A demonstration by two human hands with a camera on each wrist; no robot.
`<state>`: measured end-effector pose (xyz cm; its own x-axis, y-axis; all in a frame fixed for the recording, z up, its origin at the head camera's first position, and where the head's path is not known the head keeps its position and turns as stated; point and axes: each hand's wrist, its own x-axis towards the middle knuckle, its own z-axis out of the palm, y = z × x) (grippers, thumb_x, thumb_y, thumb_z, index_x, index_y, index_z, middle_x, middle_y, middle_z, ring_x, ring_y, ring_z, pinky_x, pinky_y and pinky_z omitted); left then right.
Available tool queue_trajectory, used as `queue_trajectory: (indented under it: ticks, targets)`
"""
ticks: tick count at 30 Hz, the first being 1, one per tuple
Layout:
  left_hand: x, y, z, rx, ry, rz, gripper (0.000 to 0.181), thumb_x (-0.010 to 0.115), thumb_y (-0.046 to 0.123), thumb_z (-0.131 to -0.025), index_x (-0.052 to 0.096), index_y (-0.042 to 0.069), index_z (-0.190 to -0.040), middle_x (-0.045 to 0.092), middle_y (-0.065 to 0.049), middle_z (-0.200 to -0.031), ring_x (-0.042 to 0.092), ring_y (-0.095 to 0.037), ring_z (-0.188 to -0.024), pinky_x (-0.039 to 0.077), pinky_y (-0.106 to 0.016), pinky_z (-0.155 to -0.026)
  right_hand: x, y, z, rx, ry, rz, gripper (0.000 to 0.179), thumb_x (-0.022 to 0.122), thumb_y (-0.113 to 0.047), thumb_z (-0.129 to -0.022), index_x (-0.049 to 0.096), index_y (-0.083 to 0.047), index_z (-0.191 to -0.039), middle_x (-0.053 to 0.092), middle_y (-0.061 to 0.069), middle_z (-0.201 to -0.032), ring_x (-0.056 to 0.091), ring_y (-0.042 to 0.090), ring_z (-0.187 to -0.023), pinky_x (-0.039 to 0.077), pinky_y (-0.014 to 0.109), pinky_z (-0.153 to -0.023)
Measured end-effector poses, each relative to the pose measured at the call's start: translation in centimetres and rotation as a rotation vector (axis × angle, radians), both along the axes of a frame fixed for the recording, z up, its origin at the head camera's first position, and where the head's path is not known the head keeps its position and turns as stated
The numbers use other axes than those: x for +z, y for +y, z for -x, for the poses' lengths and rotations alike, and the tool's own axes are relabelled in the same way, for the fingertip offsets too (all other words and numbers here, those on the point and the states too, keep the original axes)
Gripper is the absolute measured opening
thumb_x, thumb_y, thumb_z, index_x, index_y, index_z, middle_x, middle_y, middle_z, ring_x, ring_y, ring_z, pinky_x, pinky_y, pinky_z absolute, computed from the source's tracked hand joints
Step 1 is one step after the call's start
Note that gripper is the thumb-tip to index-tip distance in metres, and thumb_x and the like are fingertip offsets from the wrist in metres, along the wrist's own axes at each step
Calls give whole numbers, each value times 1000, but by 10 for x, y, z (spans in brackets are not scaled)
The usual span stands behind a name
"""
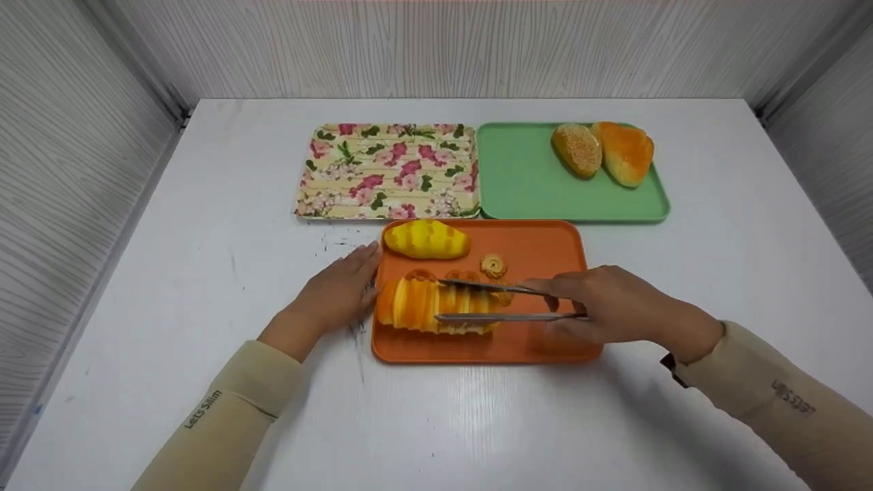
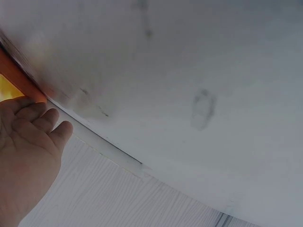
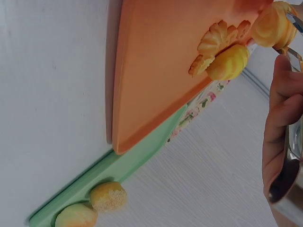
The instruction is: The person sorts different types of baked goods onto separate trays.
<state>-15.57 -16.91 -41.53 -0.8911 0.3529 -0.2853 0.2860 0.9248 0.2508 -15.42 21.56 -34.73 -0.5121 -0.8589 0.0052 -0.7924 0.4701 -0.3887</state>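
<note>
My right hand (image 1: 593,300) grips a pair of metal tongs (image 1: 522,316). The arms of the tongs lie along either side of a long ridged orange-yellow bread (image 1: 412,305), over the front part of an orange tray (image 1: 545,344). In the right wrist view the tong tips meet this bread (image 3: 270,26). My left hand (image 1: 337,290) rests with relaxed fingers at the tray's left edge, holding nothing. Behind the ridged bread lie a yellow striped bread (image 1: 427,239) and several small round cookies (image 1: 493,264), some partly hidden by the bread and tongs.
A flowered tray (image 1: 389,170) and a green tray (image 1: 518,170) stand side by side behind the orange one. On the green tray sit a seed-topped bun (image 1: 578,149) and a golden bread (image 1: 624,153). Pale wood-grain walls (image 1: 443,51) enclose the white table (image 1: 436,423) at the back and sides.
</note>
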Motion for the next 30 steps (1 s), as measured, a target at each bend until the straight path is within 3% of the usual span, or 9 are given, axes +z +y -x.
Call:
queue_trajectory:
  ticks: [8, 15, 25, 30]
  targets:
    - [-1, -2, 0, 5, -2, -46, 79, 41, 53, -96, 11, 6, -153, 12, -7, -158, 11, -25, -144, 14, -44, -114, 9, 16, 8, -84, 54, 31, 56, 72, -23, -87, 52, -12, -138, 60, -8, -84, 45, 0, -55, 43, 23, -52]
    - [-3, -2, 0, 3, 0, -52, 78, 45, 49, -97, 12, 6, -153, 12, -7, -158, 11, -25, -144, 15, -46, -114, 12, 25, 18, -132, 93, 31, 55, 73, -21, -86, 54, -13, -137, 59, -10, -88, 47, 0, -56, 44, 23, -51]
    - [-3, -2, -2, -23, 33, -54, 77, 46, 46, -98, 13, 3, -152, 14, -11, -158, 12, -27, -143, 16, -46, -114, 17, 55, 43, -202, 184, 46, 52, 71, -19, -88, 53, -18, -137, 55, -12, -85, 46, 1, -54, 41, 24, -49]
    - [-2, -2, -2, -27, 34, -50, 77, 45, 47, -98, 13, 4, -152, 14, -11, -158, 12, -26, -143, 15, -45, -114, 17, 74, 56, -296, 183, -10, 51, 69, -22, -89, 53, -18, -137, 56, -11, -85, 48, 4, -55, 41, 27, -51]
